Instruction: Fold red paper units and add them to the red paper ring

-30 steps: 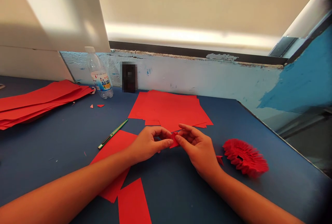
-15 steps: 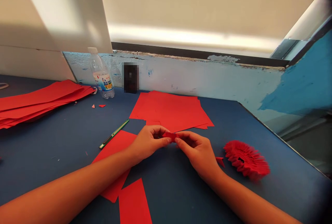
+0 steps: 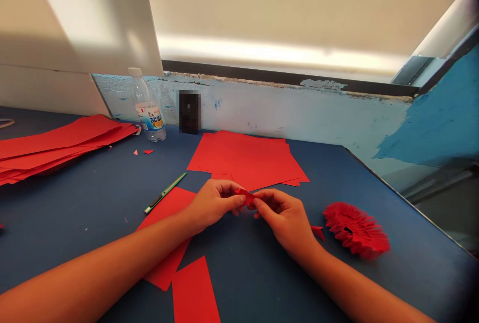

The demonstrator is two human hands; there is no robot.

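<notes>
Between my two hands is a small folded piece of red paper [image 3: 247,197], held just above the blue table. My left hand [image 3: 213,205] pinches its left end between thumb and fingers. The right end is pinched by my right hand [image 3: 286,215], its fingers curled behind the thumb. Beside my right wrist lies another small folded red paper piece [image 3: 318,233]. Farther right sits a ring of many folded red paper pieces [image 3: 355,230]. Under my left forearm is a red paper sheet [image 3: 168,268], partly covered by the arm.
A green utility knife [image 3: 165,193] lies left of my left hand. Red sheets [image 3: 247,158] are stacked at the back, more red paper [image 3: 67,143] at the left. A plastic bottle [image 3: 147,108] and a blurred dark object [image 3: 189,112] stand by the wall. A red strip [image 3: 196,293] lies in front.
The folded red paper has tilted, its right end now lower, while my fingers shift slightly around it. The things on the table stay where they were.
</notes>
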